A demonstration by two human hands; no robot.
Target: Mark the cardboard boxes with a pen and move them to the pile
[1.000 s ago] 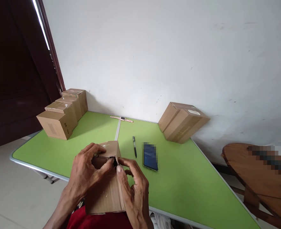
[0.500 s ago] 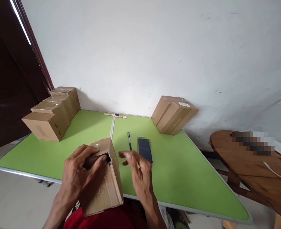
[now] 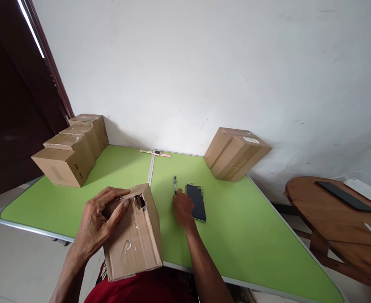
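Observation:
A cardboard box (image 3: 135,248) with a torn hole at its upper corner is tilted at the table's near edge, partly over my lap. My left hand (image 3: 105,219) grips its far upper edge, thumb on the near face beside the hole. Farther forward, my right hand (image 3: 183,207) is closed around the lower part of a pen (image 3: 174,182) on the green tabletop; its clear, dark-tipped end sticks out beyond my fingers. Just right of that hand lies a dark phone (image 3: 195,202), close to my knuckles.
Several cardboard boxes (image 3: 59,166) stand in a row at the left. More boxes (image 3: 236,158) are at the back right. A pink-strapped watch (image 3: 157,153) lies by the wall. Beyond the green table (image 3: 251,244), a wooden table (image 3: 324,219) holds a black flat object (image 3: 345,196).
My right hand has moved forward from beside the box and closed on the pen. My left thumb has shifted left off the torn hole, uncovering it.

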